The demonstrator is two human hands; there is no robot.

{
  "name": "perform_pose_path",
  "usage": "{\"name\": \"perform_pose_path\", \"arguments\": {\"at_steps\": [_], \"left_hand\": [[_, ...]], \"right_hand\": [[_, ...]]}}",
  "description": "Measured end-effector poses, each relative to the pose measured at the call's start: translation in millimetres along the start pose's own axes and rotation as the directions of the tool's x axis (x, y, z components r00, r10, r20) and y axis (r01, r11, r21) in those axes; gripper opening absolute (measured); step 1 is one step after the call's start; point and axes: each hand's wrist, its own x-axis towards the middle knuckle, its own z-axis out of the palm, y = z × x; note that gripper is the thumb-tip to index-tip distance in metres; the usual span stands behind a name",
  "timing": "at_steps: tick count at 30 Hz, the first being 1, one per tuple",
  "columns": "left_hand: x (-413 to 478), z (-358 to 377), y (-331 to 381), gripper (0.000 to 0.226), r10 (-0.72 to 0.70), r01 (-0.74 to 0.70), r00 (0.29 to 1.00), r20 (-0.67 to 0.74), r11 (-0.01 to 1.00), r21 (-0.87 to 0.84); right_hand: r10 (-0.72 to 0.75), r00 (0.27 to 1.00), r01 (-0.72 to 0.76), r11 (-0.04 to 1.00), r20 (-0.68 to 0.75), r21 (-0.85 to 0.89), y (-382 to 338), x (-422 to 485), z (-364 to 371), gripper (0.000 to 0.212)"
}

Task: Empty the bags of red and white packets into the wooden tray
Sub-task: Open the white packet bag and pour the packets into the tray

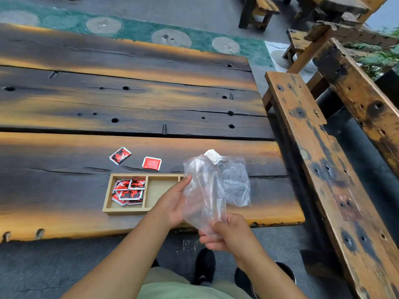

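A clear plastic bag [203, 190] hangs upright between my hands above the table's near edge; it looks empty. My right hand [226, 233] pinches its lower end. My left hand [174, 201] cups its left side. A second clear bag [235, 182] with a white label lies flat on the table just behind. The wooden tray [125, 210] sits to the left; its left compartment holds several red, black and white packets [129, 192], its middle compartment is bare, and its right end is hidden by the bag. Two packets [120, 155] [151, 163] lie loose beyond the tray.
The dark plank table [129, 100] stretches far and left. A worn wooden bench [319, 160] runs along its right side, with more benches behind. My shoes [205, 266] stand on the grey floor below the table edge.
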Motion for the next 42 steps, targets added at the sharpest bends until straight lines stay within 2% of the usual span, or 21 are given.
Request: {"name": "perform_pose_path", "arguments": {"at_steps": [2,4,7,9,12,15,19,22,23,26,30,32,35,38,39,42], "left_hand": [[-4,13,2,0.052,-0.015,0.027,0.999,-0.049,0.965,0.262],[-6,27,0,0.059,-0.009,0.059,0.994,-0.104,0.871,0.488],[-2,47,-10,0.049,0.048,0.056,0.988,-0.144,0.764,0.643],[14,59,-18,0.042,0.145,0.015,0.975,-0.170,0.717,0.697],[39,80,-31,0.041,0.248,-0.049,0.953,-0.172,0.689,0.724],[59,102,-44,0.042,0.292,-0.090,0.946,-0.137,0.646,0.758],[83,109,-60,0.039,0.321,-0.079,0.936,-0.146,0.594,0.800],[91,112,-74,0.013,0.448,-0.072,0.871,-0.200,0.519,0.851],[91,114,-79,0.008,0.476,-0.078,0.852,-0.218,0.526,0.847],[96,107,-95,0.013,0.508,-0.083,0.810,-0.292,0.592,0.801],[103,105,-107,0.008,0.539,-0.235,0.750,-0.385,0.760,0.606],[107,104,-105,0.009,0.572,-0.269,0.712,-0.407,0.758,0.595],[113,100,-93,0.007,0.600,-0.180,0.687,-0.410,0.687,0.704],[119,98,-83,0.027,0.491,-0.027,0.759,-0.428,0.680,0.733],[121,97,-81,0.033,0.471,0.001,0.763,-0.442,0.683,0.730],[127,93,-77,0.037,0.549,-0.007,0.705,-0.449,0.638,0.770]], "right_hand": [[-0.038,0.998,0.036,0.999,-0.058,-0.037,3,5,-11,0.021],[-0.078,0.992,0.073,0.996,-0.102,-0.051,5,13,-23,0.020],[-0.119,0.983,0.116,0.993,-0.142,-0.024,6,26,-45,0.017],[-0.124,0.983,0.127,0.992,-0.137,0.009,5,35,-62,0.014],[-0.104,0.990,0.113,0.990,-0.098,0.088,0,49,-95,0.014],[-0.134,0.987,0.148,0.970,-0.085,0.195,-6,69,-134,0.016],[-0.153,0.982,0.169,0.975,-0.113,0.145,-14,103,-177,0.015],[-0.184,0.970,0.194,0.980,-0.160,0.052,-14,131,-198,0.013],[-0.198,0.969,0.204,0.979,-0.144,0.026,-15,136,-201,0.014],[-0.228,0.970,0.230,0.973,-0.089,0.013,-21,148,-205,0.017],[-0.158,0.986,0.163,0.983,-0.059,0.089,-24,170,-204,0.021],[-0.132,0.990,0.135,0.987,-0.039,0.083,-24,179,-200,0.021],[-0.136,0.990,0.137,0.990,-0.023,0.038,-25,190,-193,0.024],[-0.137,0.990,0.137,0.990,0.014,-0.024,-27,199,-191,0.014],[-0.134,0.991,0.135,0.991,0.029,-0.024,-26,202,-191,0.012],[-0.112,0.993,0.113,0.993,0.034,-0.018,-23,205,-192,0.007]]}}
